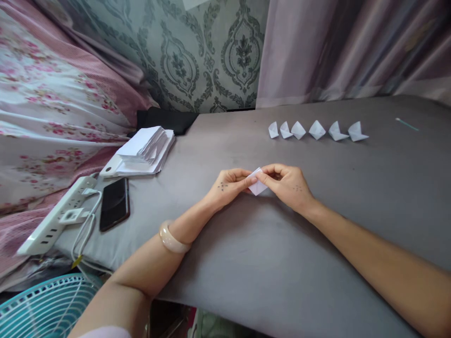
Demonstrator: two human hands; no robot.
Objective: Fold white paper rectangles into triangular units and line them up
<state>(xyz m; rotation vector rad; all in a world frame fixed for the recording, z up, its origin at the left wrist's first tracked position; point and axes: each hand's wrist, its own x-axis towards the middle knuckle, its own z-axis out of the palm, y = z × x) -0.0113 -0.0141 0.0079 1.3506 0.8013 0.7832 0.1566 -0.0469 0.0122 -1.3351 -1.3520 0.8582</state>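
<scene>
Between my two hands is a small folded piece of white paper (258,188), turned so that one corner points down toward me. My left hand (230,185) pinches its left side with the thumb on top. On the upper right side, my right hand (287,184) grips it between thumb and fingers. The fingertips behind the paper are hidden. Beyond my hands, several folded white paper shapes (317,130) stand in a row on the grey cloth surface (225,145).
At the left lie a stack of white paper (141,143), a dark phone (115,204) and a white power strip (56,216) with cables. A teal fan (45,305) stands at the lower left. A thin cotton swab (408,124) rests at the far right.
</scene>
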